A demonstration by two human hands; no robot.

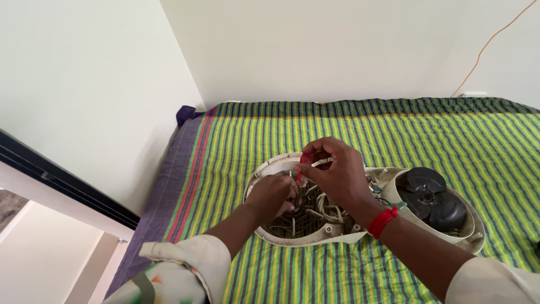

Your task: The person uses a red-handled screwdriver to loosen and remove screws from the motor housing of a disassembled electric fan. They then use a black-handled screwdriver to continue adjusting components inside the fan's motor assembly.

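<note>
Two hands in open fan housing: right hand pinching red-handled screwdriver, left hand curled on wires at 9 o'clock; slip risk, tip could nick wires/fingers.

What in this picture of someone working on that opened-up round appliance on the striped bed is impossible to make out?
- Head view: the tip of the red-handled screwdriver is hidden between the right hand and left hand.
- What the left hand's fingers touch inside the round cream plastic housing is covered by the hand itself.
- The white wires are too small to trace.
- The black fan-like part is dark; details unclear.
- The orange cable is cut off by the top edge.
</note>
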